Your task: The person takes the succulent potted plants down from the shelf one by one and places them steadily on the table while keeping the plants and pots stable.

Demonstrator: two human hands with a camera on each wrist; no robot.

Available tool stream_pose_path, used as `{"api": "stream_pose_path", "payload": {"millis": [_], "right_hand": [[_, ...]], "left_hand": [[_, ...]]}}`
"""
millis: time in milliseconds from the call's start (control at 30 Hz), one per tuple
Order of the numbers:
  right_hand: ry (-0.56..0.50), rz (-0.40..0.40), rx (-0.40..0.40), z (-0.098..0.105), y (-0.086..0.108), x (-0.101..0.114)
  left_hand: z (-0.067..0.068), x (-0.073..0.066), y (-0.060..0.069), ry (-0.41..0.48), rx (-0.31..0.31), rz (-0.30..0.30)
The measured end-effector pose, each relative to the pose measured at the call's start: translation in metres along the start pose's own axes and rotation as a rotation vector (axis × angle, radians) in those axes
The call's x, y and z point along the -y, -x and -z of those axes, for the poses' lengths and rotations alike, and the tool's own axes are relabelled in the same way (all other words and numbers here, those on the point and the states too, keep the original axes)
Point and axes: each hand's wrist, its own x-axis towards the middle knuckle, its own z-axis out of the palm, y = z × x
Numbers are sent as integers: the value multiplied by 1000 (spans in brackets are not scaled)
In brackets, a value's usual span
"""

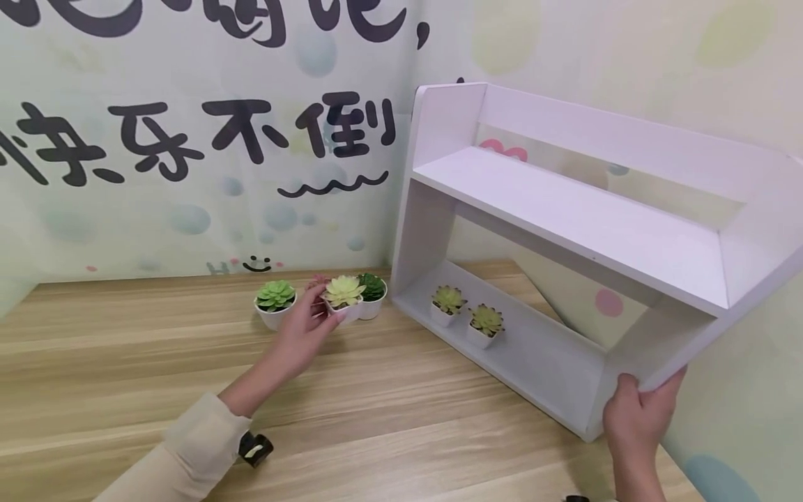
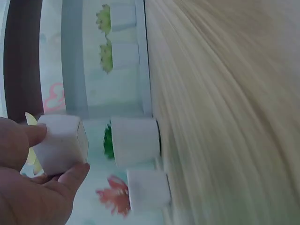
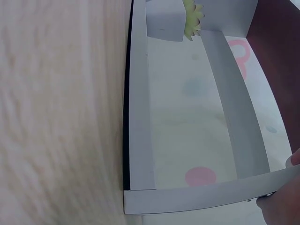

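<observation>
My left hand (image 1: 304,329) pinches a small white pot (image 2: 60,143) with a pale yellow-green succulent (image 1: 344,291) between thumb and fingers. That pot is off the table, in front of a dark green succulent (image 1: 373,287) and a red succulent (image 2: 115,194), both in white pots. At its right end, a white two-tier shelf (image 1: 564,202) is gripped by my right hand (image 1: 641,417), thumb on the inner face of the side panel. Two potted succulents, one farther back (image 1: 448,301) and one nearer (image 1: 486,321), stand on the shelf's lower board.
Left of my left hand, a bright green succulent (image 1: 274,298) in a white pot stands on the wood-grain table (image 1: 376,418). Behind is a printed wall cloth (image 1: 219,216) with dark lettering. A black device (image 1: 255,447) sits at my left cuff.
</observation>
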Motion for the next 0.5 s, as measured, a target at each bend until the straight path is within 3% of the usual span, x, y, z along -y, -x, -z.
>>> {"api": "stream_pose_path", "payload": {"millis": [500], "right_hand": [[-31,4,4,0,-1,-1]], "left_hand": [[52,29,30,-35,26,14]]}}
